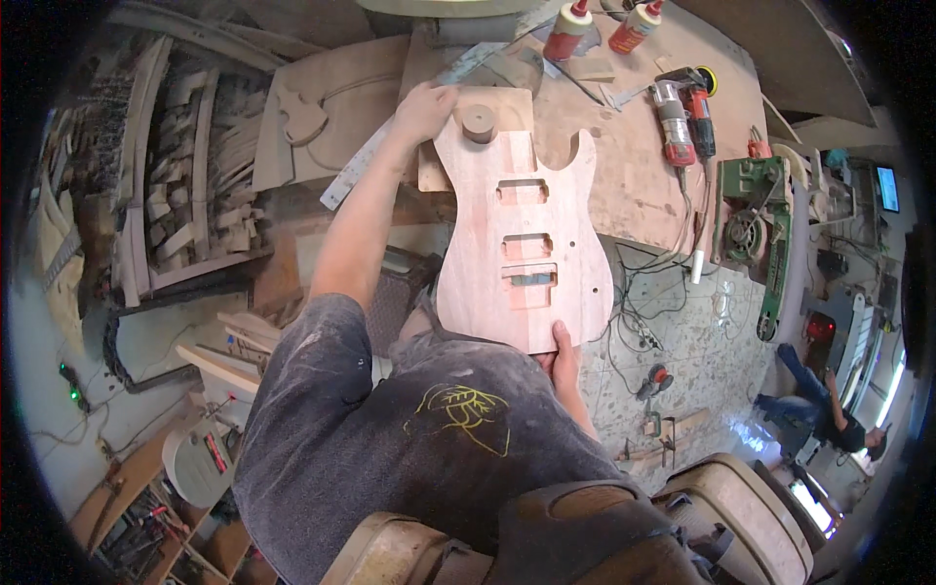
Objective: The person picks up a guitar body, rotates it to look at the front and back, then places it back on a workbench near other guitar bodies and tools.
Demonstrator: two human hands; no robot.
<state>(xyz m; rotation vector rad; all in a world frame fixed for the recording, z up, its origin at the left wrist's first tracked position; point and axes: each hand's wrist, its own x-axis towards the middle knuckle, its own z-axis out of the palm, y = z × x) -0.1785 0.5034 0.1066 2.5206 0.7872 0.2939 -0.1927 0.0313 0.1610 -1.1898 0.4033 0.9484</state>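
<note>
Head view: the only view, and the person is sitting with a pale wooden guitar body (525,219) between both hands.
Body: it is lying face up, its neck end over a board (513,103) at the near edge of the bench (639,185), its tail end reaching the person's waist.
Left hand (426,112): it is resting beside the upper left horn, fingers bent near the board's corner; whether they are gripping the body, the board or neither cannot be told.
Right hand (565,367): it is holding the tail edge, thumb on the face, fingers going underneath.
Disc (478,125): a round wooden piece is standing at the neck end.
Cuts: the outline, three cavities (524,192) and two small holes (596,290) are showing, so the main shaping is looking largely done.
Bare wood: no colour coat or fittings are showing on the face; smoothing, finishing and assembly are probably remaining.
Bench tools: two glue bottles (565,35) and two power tools (673,125) are lying or standing beyond the hands, untouched.
Underside: the body is hiding its own back and the right fingertips.
Ruler (353,174): the left forearm is covering part of it.
Lowest cavity: a grey-blue patch is showing inside; what it is cannot be told.
Neck joint: the disc is partly covering this area, and its cut is hard to make out.
Rim: dark corners are cutting off the room; a co-worker (846,429) at the right is appearing small and bent.
</note>
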